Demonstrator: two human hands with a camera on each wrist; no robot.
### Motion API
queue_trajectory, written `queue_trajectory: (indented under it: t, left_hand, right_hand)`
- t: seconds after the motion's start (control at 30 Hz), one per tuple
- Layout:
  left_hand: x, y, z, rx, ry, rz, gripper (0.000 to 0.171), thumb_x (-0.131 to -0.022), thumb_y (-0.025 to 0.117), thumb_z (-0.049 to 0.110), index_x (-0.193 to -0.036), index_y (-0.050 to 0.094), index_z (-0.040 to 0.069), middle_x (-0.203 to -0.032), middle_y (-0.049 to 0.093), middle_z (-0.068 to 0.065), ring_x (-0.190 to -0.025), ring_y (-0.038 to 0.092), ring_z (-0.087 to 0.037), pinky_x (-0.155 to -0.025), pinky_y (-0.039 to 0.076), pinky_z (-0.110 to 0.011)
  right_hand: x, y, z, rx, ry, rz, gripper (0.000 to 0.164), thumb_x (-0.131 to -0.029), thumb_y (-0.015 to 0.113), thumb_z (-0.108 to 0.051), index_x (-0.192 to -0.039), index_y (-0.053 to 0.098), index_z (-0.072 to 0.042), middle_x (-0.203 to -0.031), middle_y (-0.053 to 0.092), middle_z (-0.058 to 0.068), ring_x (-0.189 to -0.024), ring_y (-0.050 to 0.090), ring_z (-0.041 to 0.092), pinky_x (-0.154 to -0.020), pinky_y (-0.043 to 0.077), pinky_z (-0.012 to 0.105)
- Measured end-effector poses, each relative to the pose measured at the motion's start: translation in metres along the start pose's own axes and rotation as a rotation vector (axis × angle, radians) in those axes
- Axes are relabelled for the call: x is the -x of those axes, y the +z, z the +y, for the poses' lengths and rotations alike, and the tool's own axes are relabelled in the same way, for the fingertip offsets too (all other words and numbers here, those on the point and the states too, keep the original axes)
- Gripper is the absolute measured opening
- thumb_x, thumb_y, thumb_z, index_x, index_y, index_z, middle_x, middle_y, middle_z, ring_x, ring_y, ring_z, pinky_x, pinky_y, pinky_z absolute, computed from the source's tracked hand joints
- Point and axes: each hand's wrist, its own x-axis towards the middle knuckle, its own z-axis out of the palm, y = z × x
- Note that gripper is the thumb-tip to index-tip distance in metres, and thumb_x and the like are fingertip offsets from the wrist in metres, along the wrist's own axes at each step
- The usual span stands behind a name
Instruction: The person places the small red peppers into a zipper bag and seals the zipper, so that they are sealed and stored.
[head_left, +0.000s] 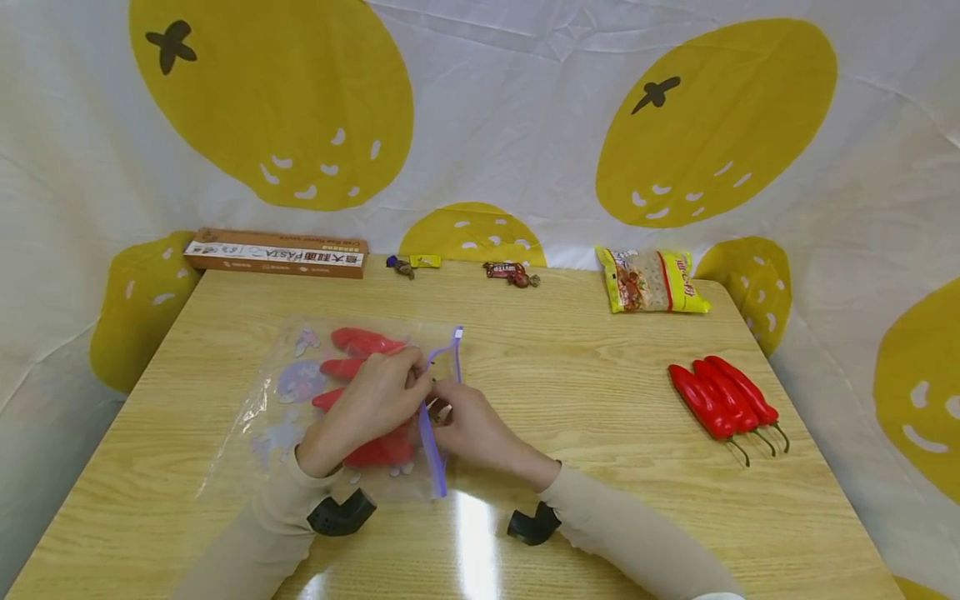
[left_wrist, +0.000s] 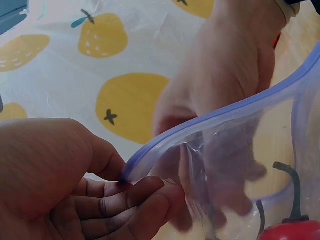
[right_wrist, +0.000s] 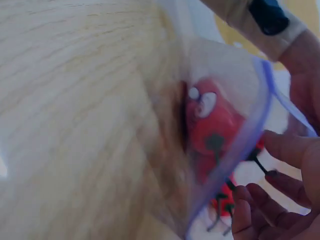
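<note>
A clear zip bag (head_left: 255, 417) with a purple zip edge (head_left: 429, 442) lies on the table, with several red chili peppers (head_left: 363, 342) inside. My left hand (head_left: 378, 392) lies over the bag and pinches its purple edge between thumb and fingers, as the left wrist view shows. At the bag's mouth is my right hand (head_left: 476, 425), its fingers loosely extended and seen through the plastic in the left wrist view. Its fingertips (right_wrist: 240, 192) are right by the green pepper stems (right_wrist: 260, 165) in the right wrist view.
Three red peppers (head_left: 723, 400) lie at the right. Along the back stand a brown pasta box (head_left: 277, 254), small wrapped candies (head_left: 423, 261), more candies (head_left: 510, 272) and a yellow food packet (head_left: 652, 282). A patterned cloth (head_left: 510, 125) hangs behind the table.
</note>
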Motion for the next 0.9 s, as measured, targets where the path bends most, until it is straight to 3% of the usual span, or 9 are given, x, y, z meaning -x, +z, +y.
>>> queue_trajectory:
  t: [0.13, 0.3, 0.37, 0.5, 0.67, 0.9]
  left_hand:
    - [0.0, -0.001, 0.001, 0.026, -0.022, -0.031, 0.008, -0.086, 0.053, 0.014, -0.078, 0.053, 0.011, -0.052, 0.047, 0.005, -0.041, 0.044, -0.007, -0.038, 0.032, -0.023]
    - [-0.001, -0.001, 0.003, 0.046, -0.052, -0.059, 0.01, -0.088, 0.052, 0.016, -0.079, 0.052, 0.012, -0.05, 0.049, 0.005, -0.04, 0.047, -0.008, -0.037, 0.031, -0.023]
    - [-0.001, 0.0, 0.003, 0.041, -0.049, -0.058, 0.01, -0.088, 0.052, 0.016, -0.079, 0.052, 0.012, -0.05, 0.049, 0.005, -0.04, 0.046, -0.008, -0.038, 0.03, -0.023]
    - [-0.001, 0.0, 0.003, 0.032, -0.04, -0.053, 0.011, -0.088, 0.051, 0.016, -0.078, 0.052, 0.011, -0.05, 0.049, 0.005, -0.039, 0.046, -0.008, -0.038, 0.03, -0.023]
    - [-0.002, -0.001, 0.003, 0.026, -0.037, -0.05, 0.012, -0.089, 0.052, 0.017, -0.078, 0.053, 0.012, -0.049, 0.049, 0.006, -0.039, 0.047, -0.008, -0.037, 0.03, -0.023]
    - [0.0, -0.001, 0.001, 0.026, -0.049, -0.048, 0.011, -0.088, 0.052, 0.017, -0.079, 0.053, 0.012, -0.049, 0.049, 0.006, -0.039, 0.047, -0.008, -0.038, 0.03, -0.023]
  right_hand:
    - [0.015, -0.024, 0.008, 0.036, -0.054, 0.056, 0.033, -0.079, 0.07, -0.014, -0.11, 0.061, -0.007, -0.101, 0.062, 0.007, -0.086, 0.061, 0.019, -0.068, 0.052, 0.031]
    - [0.044, -0.067, 0.031, 0.143, -0.046, 0.177, 0.027, -0.083, 0.067, -0.015, -0.11, 0.062, -0.01, -0.104, 0.062, 0.006, -0.087, 0.061, 0.018, -0.066, 0.051, 0.03]
    - [0.059, -0.087, 0.045, 0.224, -0.054, 0.23, 0.024, -0.084, 0.065, -0.013, -0.108, 0.063, -0.01, -0.104, 0.061, 0.005, -0.088, 0.06, 0.019, -0.065, 0.051, 0.032]
    - [0.088, -0.125, 0.077, 0.497, -0.068, 0.37, 0.022, -0.081, 0.067, -0.008, -0.102, 0.064, -0.008, -0.1, 0.061, 0.006, -0.087, 0.058, 0.022, -0.067, 0.049, 0.038]
    - [0.123, -0.169, 0.112, 0.799, -0.002, 0.53, 0.023, -0.075, 0.067, -0.005, -0.098, 0.065, -0.003, -0.095, 0.06, 0.015, -0.082, 0.057, 0.033, -0.066, 0.046, 0.046]
    - [0.158, -0.205, 0.139, 0.96, 0.182, 0.601, 0.032, -0.073, 0.067, -0.006, -0.103, 0.06, 0.004, -0.094, 0.055, 0.027, -0.083, 0.051, 0.046, -0.069, 0.04, 0.056]
